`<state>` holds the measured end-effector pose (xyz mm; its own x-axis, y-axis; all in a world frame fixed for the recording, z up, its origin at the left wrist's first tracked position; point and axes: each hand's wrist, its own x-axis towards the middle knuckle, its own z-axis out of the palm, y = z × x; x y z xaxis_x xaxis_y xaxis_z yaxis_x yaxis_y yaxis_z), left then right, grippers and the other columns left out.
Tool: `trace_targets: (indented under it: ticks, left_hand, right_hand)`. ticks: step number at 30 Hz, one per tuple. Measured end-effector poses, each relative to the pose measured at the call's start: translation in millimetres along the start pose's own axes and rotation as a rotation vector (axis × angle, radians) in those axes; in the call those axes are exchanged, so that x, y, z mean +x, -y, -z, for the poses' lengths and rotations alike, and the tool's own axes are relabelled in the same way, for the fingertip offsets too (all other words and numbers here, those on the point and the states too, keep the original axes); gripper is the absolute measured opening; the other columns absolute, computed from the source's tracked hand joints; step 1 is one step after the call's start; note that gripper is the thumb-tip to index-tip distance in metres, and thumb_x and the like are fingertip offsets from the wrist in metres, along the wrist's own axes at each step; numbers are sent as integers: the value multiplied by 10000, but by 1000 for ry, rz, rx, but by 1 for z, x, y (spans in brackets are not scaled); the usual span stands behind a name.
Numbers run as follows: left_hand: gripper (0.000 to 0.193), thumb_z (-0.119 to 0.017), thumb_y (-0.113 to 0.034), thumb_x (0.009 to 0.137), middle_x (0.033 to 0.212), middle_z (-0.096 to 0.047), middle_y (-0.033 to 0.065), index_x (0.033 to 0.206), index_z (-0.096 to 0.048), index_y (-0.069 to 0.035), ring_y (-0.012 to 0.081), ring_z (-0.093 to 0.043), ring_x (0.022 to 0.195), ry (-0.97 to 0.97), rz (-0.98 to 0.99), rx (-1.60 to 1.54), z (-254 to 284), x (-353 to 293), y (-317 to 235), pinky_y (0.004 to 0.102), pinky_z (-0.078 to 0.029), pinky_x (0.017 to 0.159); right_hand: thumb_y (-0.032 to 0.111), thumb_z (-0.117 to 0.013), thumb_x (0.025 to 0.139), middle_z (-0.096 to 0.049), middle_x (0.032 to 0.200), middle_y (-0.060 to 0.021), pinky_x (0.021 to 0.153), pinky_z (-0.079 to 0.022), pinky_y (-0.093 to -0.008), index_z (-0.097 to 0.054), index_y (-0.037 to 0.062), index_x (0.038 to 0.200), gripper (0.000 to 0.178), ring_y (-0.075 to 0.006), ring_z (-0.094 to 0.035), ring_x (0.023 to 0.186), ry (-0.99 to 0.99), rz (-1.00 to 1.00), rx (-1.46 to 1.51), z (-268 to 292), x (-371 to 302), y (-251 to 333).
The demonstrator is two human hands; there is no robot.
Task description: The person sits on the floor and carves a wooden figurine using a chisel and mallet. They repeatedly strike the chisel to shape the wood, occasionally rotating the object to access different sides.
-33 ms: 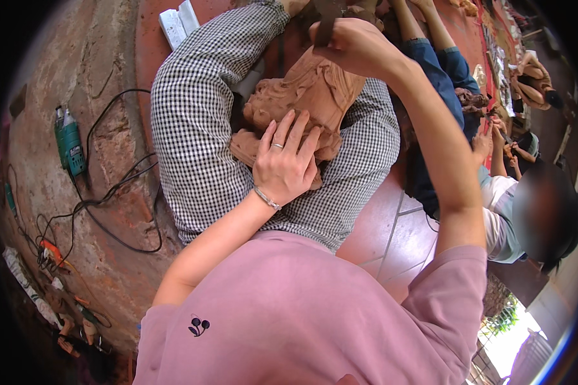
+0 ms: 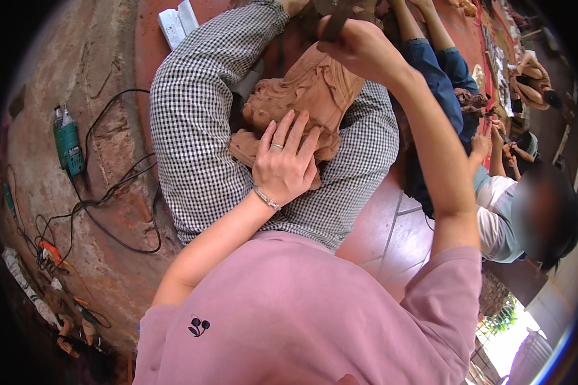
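Left hand [image 2: 282,168] grip spread flat on reddish clay carving [image 2: 305,96], carving resting against checked cloth [image 2: 199,128], right hand [image 2: 359,45] grip pinching dark tool [image 2: 336,24] above carving, green power drill [image 2: 67,141] on floor [image 2: 58,77] well apart

Terracotta-brown clay figure [image 2: 308,96]; black-white checked trousers [image 2: 199,147]; pink shirt [image 2: 302,314]; green power tool [image 2: 67,141].

Soft, even daylight, bright without harsh shadows. Sharpest around the left hand [image 2: 284,168], where only faint shading falls beneath the fingers. Blown-out white glare far below and right of the right hand [image 2: 359,45]. Strong fisheye bending away from both hands, with a black vignette ringing the edge. Slight softness toward the rim; one blurred patch at right.
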<state>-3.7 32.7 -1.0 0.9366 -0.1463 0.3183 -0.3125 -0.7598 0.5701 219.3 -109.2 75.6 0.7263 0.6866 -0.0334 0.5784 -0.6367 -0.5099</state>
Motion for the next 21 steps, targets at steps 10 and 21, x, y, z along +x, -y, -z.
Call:
trace_targets:
  ticks: [10, 21]
  left_hand:
    - [498, -675, -238, 776, 1524, -469, 156, 1260, -658, -118, 333, -419, 1428, 73, -12, 67, -8, -4, -9, 534, -336, 1160]
    - [554, -687, -256, 749, 1575, -400, 192, 1294, -672, -160, 376, -359, 1465, 128, -65, 112, -19, -9, -24, 562, -268, 1198]
  right_hand:
    - [50, -634, 919, -696, 835, -90, 659, -545, -240, -558, -19, 1053, 168, -131, -698, 764, -677, -639, 828, -68, -94, 19]
    - [84, -719, 845, -726, 847, -134, 706, -547, -274, -635, -18, 876, 136, -156, -718, 810, -626, -569, 354, -77, -97, 17]
